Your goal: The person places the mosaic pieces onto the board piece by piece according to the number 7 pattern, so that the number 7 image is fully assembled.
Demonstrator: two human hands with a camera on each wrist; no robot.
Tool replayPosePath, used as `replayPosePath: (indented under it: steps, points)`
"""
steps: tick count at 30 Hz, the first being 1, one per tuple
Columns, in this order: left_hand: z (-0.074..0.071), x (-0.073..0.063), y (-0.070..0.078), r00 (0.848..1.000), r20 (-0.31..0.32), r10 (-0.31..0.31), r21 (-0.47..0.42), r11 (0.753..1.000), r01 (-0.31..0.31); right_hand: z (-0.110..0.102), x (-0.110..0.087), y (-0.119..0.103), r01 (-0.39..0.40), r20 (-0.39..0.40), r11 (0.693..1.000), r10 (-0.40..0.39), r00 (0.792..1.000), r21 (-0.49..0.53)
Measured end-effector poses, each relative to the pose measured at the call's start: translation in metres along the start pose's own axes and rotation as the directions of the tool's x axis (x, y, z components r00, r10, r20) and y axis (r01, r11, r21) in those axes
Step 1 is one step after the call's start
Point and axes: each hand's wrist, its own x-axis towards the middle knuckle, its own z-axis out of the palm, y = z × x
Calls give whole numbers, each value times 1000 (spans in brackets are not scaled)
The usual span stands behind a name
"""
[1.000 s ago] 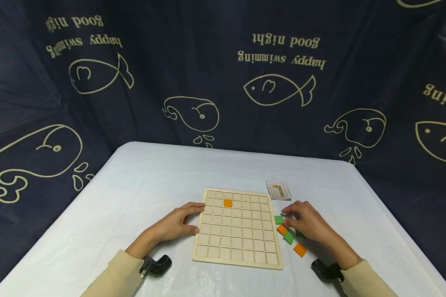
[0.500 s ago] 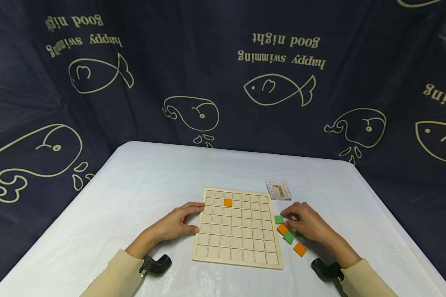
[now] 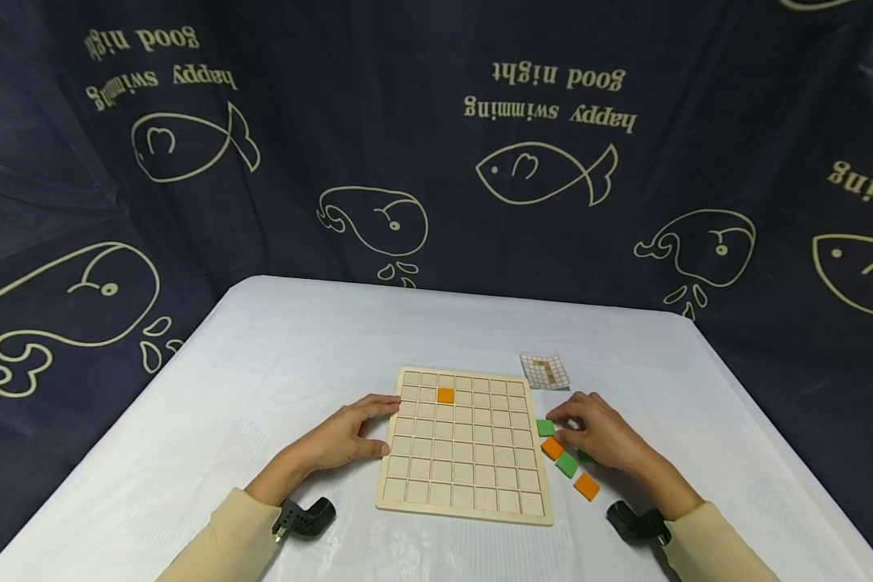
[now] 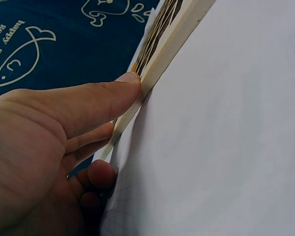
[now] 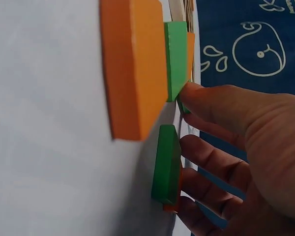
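In the head view, a square wooden grid board [image 3: 473, 517] lies on the table with one orange tile [image 3: 445, 395] in an upper cell. My left hand [image 3: 345, 436] rests at the board's left edge, its thumb and fingers spread along the rim; the left wrist view has the thumb [image 4: 103, 103] touching that edge. Beyond the board's right edge, my right hand [image 3: 600, 432] pinches a green tile [image 3: 545, 428] between thumb and index finger. The right wrist view shows a darker green tile [image 5: 165, 164] beside its other fingers; the hand partly covers this tile in the head view.
Right of the board lie another orange tile [image 3: 551, 449], a green tile [image 3: 567, 464] and a nearer orange tile [image 3: 587, 487]. A small pattern card [image 3: 546, 372] lies beyond the right hand. Dark printed cloth [image 3: 436, 121] hangs behind the white table [image 3: 349, 323].
The right hand's fingertips have shifted slightly left against the green tile. The green tile below it has moved slightly right. My left hand and the board stay in place.
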Motion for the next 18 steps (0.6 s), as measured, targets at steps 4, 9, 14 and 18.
replayPosePath:
  steps: [4, 9, 14, 18]
  points:
    - [0, 0, 0, 1000, 3, -5, -8, 1000, 5, 0, 0, 1, 3, 1, 1000, -3, 1000, -2]
    - [0, 0, 0, 1000, 6, -12, -11, 1000, 12, 1, 0, 3, 9, -4, 1000, -9, 1000, -8]
    - [0, 0, 0, 1000, 3, -16, -4, 1000, 16, 1, 0, 5, 45, -6, 999, -45, 999, -4]
    - [-1, 0, 0, 1000, 4, -17, -4, 1000, 17, -1, 0, 5, 48, -11, 999, -49, 999, -10]
